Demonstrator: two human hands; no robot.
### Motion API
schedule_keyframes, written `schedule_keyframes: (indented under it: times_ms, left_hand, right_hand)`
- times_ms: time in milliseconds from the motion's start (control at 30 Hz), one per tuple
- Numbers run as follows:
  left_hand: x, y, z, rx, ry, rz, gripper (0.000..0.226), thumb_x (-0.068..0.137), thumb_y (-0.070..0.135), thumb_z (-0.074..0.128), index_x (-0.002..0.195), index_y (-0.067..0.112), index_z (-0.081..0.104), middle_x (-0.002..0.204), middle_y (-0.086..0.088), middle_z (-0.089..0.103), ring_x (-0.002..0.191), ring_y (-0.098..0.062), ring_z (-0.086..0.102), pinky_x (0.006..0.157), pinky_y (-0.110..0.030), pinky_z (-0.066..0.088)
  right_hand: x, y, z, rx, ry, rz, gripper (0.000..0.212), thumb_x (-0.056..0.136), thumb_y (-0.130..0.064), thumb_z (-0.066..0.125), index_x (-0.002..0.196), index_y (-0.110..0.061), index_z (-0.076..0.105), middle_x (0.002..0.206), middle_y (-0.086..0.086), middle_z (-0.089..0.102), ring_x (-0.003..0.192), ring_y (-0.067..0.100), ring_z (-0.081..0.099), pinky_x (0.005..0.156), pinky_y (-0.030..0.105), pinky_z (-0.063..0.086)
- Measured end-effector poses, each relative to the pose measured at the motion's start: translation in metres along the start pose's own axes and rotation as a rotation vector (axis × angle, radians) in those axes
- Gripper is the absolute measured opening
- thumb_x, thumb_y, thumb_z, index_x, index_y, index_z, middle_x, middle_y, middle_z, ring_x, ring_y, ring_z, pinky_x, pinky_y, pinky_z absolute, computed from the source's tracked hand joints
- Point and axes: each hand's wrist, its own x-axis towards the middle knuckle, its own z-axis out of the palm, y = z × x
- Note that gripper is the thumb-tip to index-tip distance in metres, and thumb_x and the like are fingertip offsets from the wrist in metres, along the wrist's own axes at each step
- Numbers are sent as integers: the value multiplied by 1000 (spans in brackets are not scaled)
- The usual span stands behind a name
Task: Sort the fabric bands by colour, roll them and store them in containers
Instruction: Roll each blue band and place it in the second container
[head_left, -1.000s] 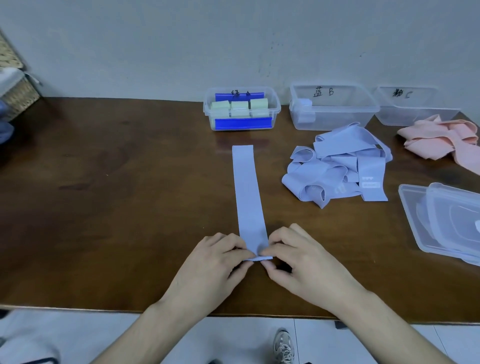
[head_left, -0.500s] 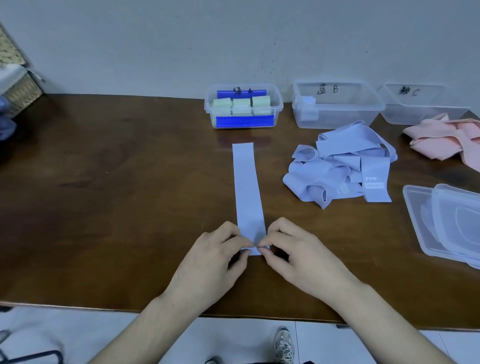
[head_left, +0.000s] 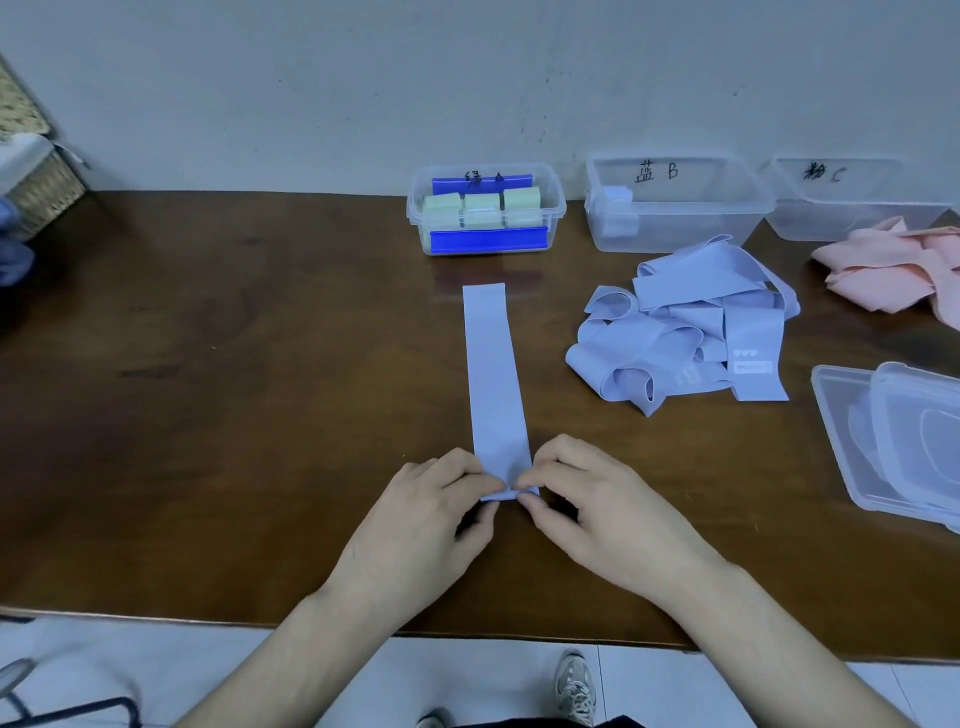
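— So, what's laid out on the desk (head_left: 208, 415)?

— Taking the blue band (head_left: 493, 374) stretched flat mid-desk as the marker: right of it lies a heap of blue bands (head_left: 685, 338), beyond that the container marked B (head_left: 680, 208), and straight behind it the green box (head_left: 485, 210).

— And the hands?

— Left hand (head_left: 431, 525) and right hand (head_left: 597, 514) both pinch the band's near end, each grip closed on the first small fold.

— How will it behave?

— Light, soft, probably stretchy; I'd hold both edges of the roll, so it stays tight.
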Motion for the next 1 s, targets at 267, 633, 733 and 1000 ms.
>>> schedule_keyframes:
  times_ms: [267,633,733,1000]
  left_hand:
    - [2,0,-3,29,-2,-46,28,98,34,48,109,26,73,101,13,58,78,-6,59,71,-21,44]
    - [5,1,-3,43,-7,-80,21,94,30,60,113,25,70,107,12,57,79,-7,58,70,-25,48]
    - [7,-1,-3,69,-13,-61,21,87,26,71,108,22,73,103,10,61,77,-7,60,69,-26,53]
    - [7,4,-9,30,-34,-27,13,87,23,71,99,23,75,94,13,61,71,-4,53,64,-26,52]
  right_hand:
    - [6,3,1,2,43,-1,18,98,-31,57,109,-26,71,99,-17,49,89,5,49,75,25,49]
    - [12,9,1,-116,5,-95,19,95,-27,63,111,-20,71,101,-11,55,87,10,42,78,25,47]
    - [16,9,0,-111,-9,-79,22,95,-28,62,112,-20,72,101,-12,56,88,9,43,78,26,48]
    - [11,2,-6,-101,-67,-75,19,98,-28,56,108,-23,72,96,-14,55,85,7,45,76,26,48]
